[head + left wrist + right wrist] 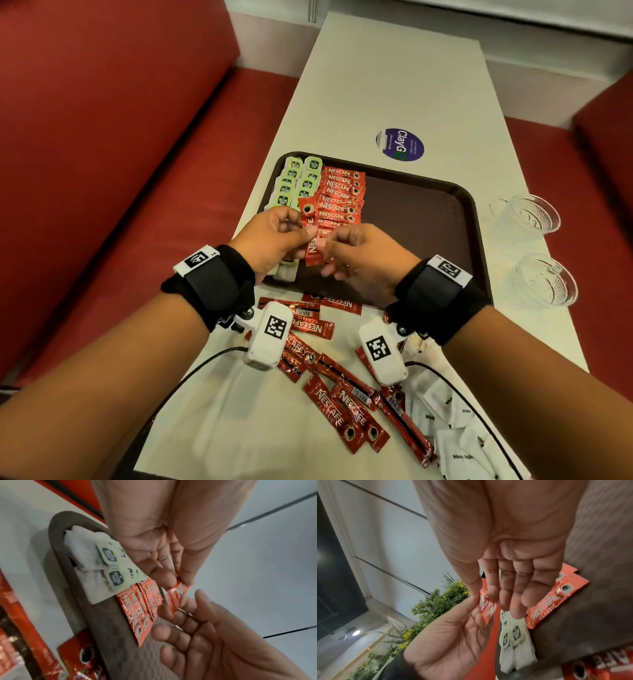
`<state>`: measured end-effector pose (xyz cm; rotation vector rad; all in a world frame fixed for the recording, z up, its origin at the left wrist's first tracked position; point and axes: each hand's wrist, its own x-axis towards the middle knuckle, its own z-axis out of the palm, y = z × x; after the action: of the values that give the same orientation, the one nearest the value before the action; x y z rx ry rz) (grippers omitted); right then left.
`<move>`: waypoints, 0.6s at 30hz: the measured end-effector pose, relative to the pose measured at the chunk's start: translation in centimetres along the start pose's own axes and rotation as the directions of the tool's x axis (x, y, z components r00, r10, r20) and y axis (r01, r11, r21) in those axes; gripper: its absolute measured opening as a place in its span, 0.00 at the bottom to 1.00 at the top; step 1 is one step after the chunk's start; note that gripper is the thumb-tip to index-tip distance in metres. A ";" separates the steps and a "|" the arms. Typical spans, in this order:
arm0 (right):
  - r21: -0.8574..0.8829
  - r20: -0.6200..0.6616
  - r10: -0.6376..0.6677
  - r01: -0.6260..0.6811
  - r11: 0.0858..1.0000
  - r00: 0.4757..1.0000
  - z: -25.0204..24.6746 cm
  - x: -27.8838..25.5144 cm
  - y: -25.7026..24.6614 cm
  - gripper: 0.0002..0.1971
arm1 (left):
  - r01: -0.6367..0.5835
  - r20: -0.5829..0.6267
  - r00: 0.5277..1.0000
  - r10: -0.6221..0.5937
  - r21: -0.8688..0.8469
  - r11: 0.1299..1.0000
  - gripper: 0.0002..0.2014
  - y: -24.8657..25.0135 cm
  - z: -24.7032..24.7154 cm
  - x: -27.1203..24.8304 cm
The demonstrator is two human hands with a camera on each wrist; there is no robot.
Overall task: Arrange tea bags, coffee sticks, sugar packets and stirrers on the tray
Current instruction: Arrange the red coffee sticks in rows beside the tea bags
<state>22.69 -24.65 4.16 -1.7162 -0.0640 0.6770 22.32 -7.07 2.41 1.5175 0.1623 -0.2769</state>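
Both hands hold one red coffee stick (312, 255) just above the near-left part of the brown tray (428, 219). My left hand (301, 236) pinches its far part between thumb and finger, and my right hand (325, 245) pinches its near part. The left wrist view shows the left hand (180, 580) pinching the stick (178, 595), with the right hand (185, 609) below it. On the tray, tea bags (298, 183) with green tags lie in two columns at the left. Beside them is an overlapping column of coffee sticks (340, 197).
Several loose coffee sticks (342, 404) lie on the white table (394, 85) in front of the tray. White sugar packets (455, 428) are at the near right. Two glass cups (527, 219) stand right of the tray. Red bench seats (102, 137) flank the table.
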 end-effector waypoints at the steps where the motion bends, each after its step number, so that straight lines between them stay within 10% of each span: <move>1: -0.006 0.009 -0.003 0.003 1.000 1.000 0.3 -0.1 0.1 0.10 | -0.005 -0.010 1.000 0.004 -0.029 1.000 0.07 0.0 0.0 0.0; 6: 0.019 -0.063 -0.037 0.039 0.999 0.997 0.5 -0.1 0.6 0.04 | -0.007 -0.033 0.999 0.004 -0.100 0.995 0.07 -0.1 0.2 -0.2; 13: -0.207 -0.184 -0.226 0.187 0.960 0.957 -0.7 0.1 -0.9 0.10 | -0.107 0.213 0.977 0.014 0.434 0.895 0.09 -0.6 -0.2 -0.7; 18: -0.183 -0.165 -0.135 0.104 0.978 0.977 -2.3 -0.1 -1.2 0.04 | -0.085 0.201 0.980 -0.012 0.466 0.881 0.07 -0.2 0.0 -1.0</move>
<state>24.03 -26.37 5.56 -1.9172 -0.1036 0.4375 21.33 -6.97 2.44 1.9646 -0.1040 -0.4601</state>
